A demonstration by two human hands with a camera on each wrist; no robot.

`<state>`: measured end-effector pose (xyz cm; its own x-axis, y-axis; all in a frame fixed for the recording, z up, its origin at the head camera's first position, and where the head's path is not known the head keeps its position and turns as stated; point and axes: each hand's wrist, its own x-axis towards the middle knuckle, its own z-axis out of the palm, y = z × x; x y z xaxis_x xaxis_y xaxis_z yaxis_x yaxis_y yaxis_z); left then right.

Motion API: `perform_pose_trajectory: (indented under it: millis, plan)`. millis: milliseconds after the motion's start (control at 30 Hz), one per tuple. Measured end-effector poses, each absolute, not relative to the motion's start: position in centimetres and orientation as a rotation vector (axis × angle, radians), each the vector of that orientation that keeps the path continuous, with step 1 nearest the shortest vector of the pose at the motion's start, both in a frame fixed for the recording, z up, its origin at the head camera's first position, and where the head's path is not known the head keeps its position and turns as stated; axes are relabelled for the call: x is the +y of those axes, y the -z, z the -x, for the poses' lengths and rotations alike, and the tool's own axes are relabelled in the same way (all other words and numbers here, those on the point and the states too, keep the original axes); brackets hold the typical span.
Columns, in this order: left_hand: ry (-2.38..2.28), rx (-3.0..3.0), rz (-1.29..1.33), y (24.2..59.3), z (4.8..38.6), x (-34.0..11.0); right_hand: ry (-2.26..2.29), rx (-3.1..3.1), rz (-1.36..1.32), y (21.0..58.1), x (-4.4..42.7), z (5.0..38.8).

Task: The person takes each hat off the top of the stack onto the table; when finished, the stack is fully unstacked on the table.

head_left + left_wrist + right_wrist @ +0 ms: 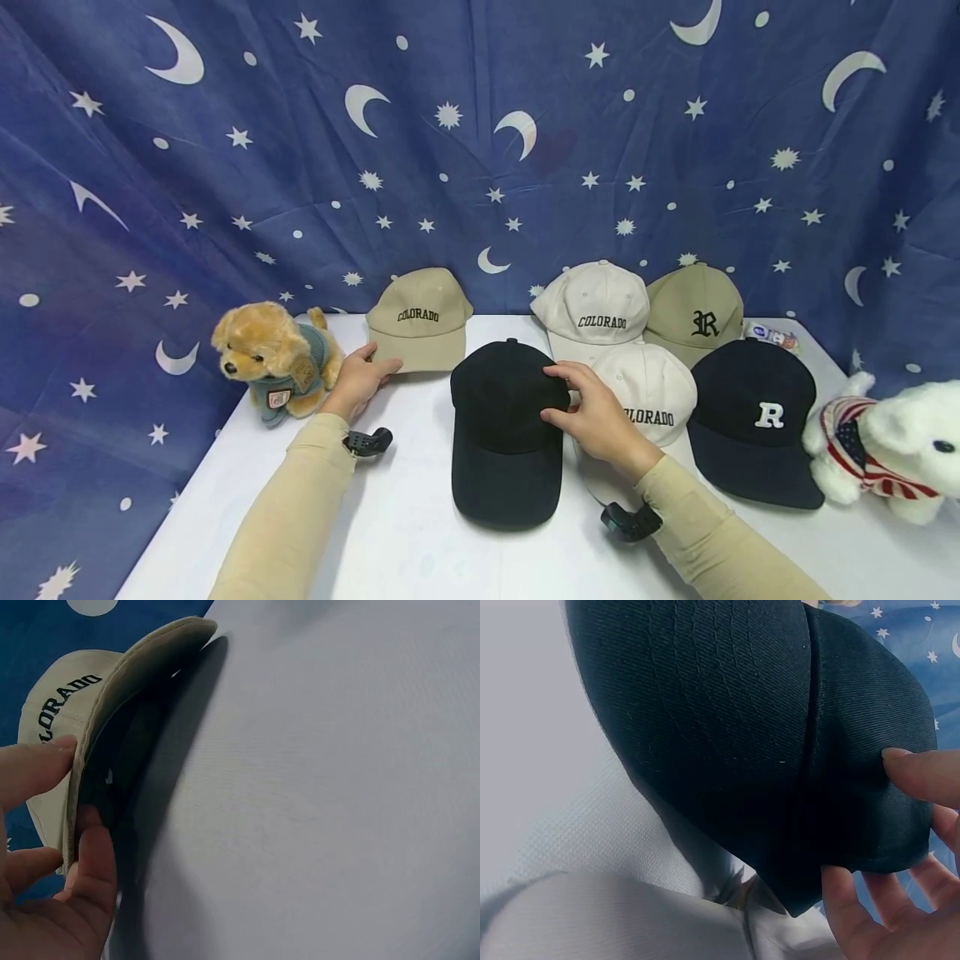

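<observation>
My left hand [360, 381] pinches the left edge of the brim of a tan baseball cap [420, 304] lettered COLORADO, at the back of the table. In the left wrist view the thumb lies on top of the brim [82, 772] and fingers curl beneath it. My right hand [596, 412] grips the right side of a plain black baseball cap [510, 400] in the middle of the table. The right wrist view shows the thumb on the black crown [870, 712] and fingertips at its lower edge. The black cap's brim points toward me.
Right of the black cap are two off-white COLORADO caps [600, 300] [660, 392], an olive cap [693, 308] and a dark cap with a white R [750, 400]. A plush brown dog [262, 342] stands left, a white plush dog [907, 433] right. A starry curtain [450, 183] hangs behind.
</observation>
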<state>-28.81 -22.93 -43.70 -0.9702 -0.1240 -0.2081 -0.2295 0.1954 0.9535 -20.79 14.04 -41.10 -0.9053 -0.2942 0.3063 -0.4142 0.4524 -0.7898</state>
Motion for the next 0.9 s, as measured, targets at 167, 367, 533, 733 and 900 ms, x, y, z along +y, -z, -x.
perform_pose_trajectory:
  millis: [167,367,533,733,900]
  plan:
    - [-1.855,2.369,0.316,43.4,29.0,-23.1,-1.457,-2.568,-0.624,41.1,14.1,20.7]
    - [-1.86,2.295,0.272,43.3,29.4,-22.6,-1.446,-2.559,-0.625,41.0,14.2,20.7]
    - [-1.832,2.303,0.256,43.4,29.7,-21.9,-1.45,-2.545,-0.636,41.0,14.2,20.7]
    - [-1.735,2.385,0.196,43.6,30.1,-20.9,-1.441,-2.542,-0.638,40.9,14.1,20.7]
    - [-1.72,2.382,0.17,43.7,30.7,-20.3,-1.444,-2.555,-0.63,40.8,14.1,20.6]
